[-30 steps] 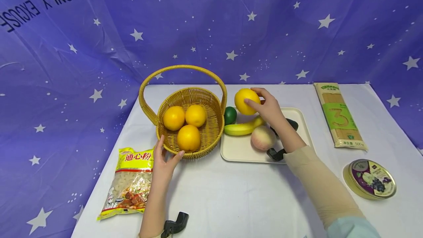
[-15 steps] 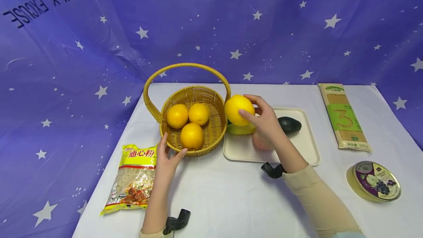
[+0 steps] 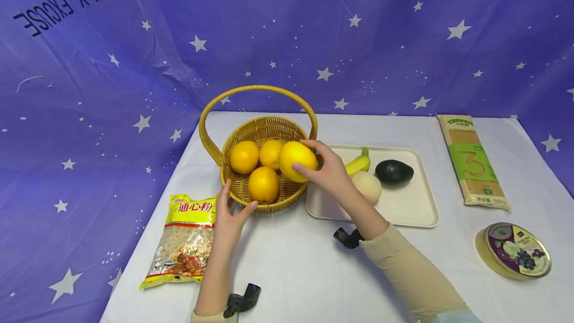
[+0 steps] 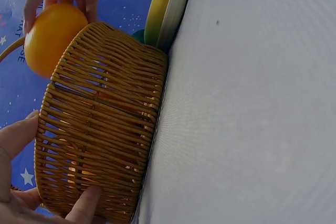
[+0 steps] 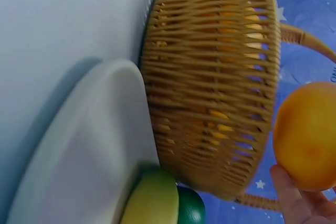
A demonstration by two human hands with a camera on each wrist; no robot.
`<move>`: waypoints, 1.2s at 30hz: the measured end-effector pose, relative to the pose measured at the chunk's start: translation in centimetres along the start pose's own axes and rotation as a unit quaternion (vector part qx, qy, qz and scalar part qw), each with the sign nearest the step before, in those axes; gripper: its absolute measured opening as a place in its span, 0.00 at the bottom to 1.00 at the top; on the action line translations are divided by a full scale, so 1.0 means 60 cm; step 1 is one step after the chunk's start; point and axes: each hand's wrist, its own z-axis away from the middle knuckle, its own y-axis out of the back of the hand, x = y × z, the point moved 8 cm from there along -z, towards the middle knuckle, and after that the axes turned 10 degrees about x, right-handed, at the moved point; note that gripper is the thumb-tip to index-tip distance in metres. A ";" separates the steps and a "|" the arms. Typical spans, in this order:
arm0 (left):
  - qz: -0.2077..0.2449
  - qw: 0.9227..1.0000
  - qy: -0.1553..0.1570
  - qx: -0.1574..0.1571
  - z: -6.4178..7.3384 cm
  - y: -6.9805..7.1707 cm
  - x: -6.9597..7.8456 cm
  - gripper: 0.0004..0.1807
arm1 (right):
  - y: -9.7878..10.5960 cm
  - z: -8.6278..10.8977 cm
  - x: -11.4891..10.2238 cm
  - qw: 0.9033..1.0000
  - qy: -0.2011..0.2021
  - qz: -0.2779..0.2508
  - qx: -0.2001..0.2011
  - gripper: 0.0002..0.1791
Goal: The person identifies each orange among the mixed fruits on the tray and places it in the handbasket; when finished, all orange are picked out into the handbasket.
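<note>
A wicker basket [image 3: 274,208] with a tall arched handle holds three oranges [image 3: 263,185]. At its near left side my left hand [image 3: 229,221] grips the rim; the left wrist view shows a fingertip against the outer wall. My right hand [image 3: 331,171] holds another orange [image 3: 297,161] between thumb and fingers. In the head view this orange overlaps the basket's right side; both wrist views show it above the rim level. To the basket's right lies a cream tray [image 3: 421,208] with a banana [image 3: 358,164], a peach [image 3: 367,187] and an avocado [image 3: 393,172]. A green fruit [image 5: 190,205] is partly hidden.
A yellow bag of pasta [image 3: 181,248] lies left of the left forearm. On the right are a long noodle packet [image 3: 475,161] and an oval tin [image 3: 515,250]. A purple star-printed cloth [image 3: 323,44] hangs behind the white table [image 3: 291,273].
My right hand has carried the orange leftward and nearer, from above the tray to the basket's right side. My left hand keeps its hold on the basket. The head view has shifted slightly.
</note>
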 end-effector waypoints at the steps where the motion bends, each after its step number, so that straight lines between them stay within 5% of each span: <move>1: 0.000 1.000 -0.001 0.000 0.000 0.000 0.000 0.49 | -0.005 -0.001 0.000 1.000 0.001 0.001 0.000 0.34; 15: 0.009 1.000 -0.004 -0.002 0.004 -0.003 0.005 0.50 | -0.043 0.006 -0.010 0.993 0.068 0.096 0.018 0.35; 23: 0.019 1.000 -0.004 0.000 0.003 -0.004 0.006 0.50 | -0.054 0.011 -0.017 0.980 0.116 0.160 0.029 0.31; 36: 0.016 1.000 0.002 -0.001 0.004 -0.003 0.005 0.50 | -0.056 0.013 -0.018 0.976 0.118 0.182 0.018 0.32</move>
